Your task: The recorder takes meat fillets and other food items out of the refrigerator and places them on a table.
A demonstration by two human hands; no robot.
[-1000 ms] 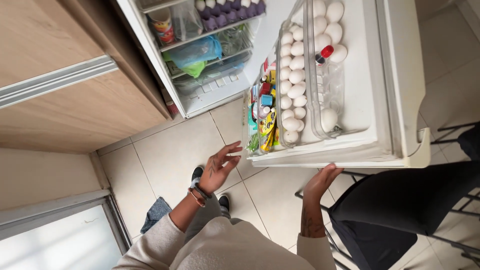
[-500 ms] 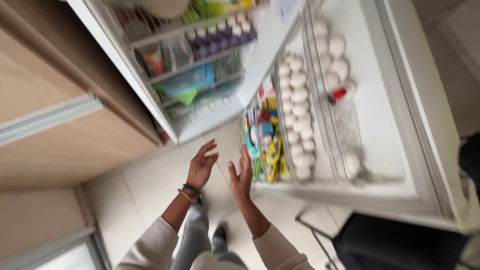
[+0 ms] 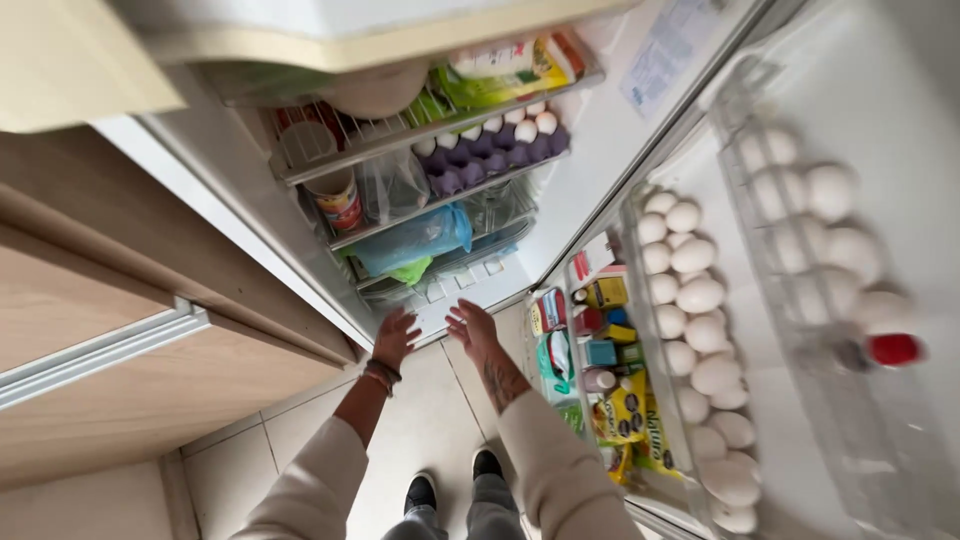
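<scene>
I look down into an open fridge. My left hand (image 3: 396,335) and my right hand (image 3: 472,329) reach forward side by side, fingers spread, holding nothing. Both hover just in front of the clear bottom drawer (image 3: 455,285) of the fridge. A blue bag (image 3: 415,238) lies on the shelf above the drawer. My left wrist wears a bracelet, and cream sleeves cover both arms. The open fridge door (image 3: 880,300) stands to the right of my right hand.
A purple egg carton (image 3: 495,150) and a red-labelled tub (image 3: 337,200) sit on wire shelves. Door racks hold several white eggs (image 3: 695,290), small jars and yellow packets (image 3: 625,410). A wooden cabinet (image 3: 120,330) stands left. My black shoes (image 3: 420,492) rest on beige floor tiles.
My view tilted up and toward the fridge interior. Both hands moved forward from the door's lower shelf area to the bottom drawer; the right hand rose from low beside me.
</scene>
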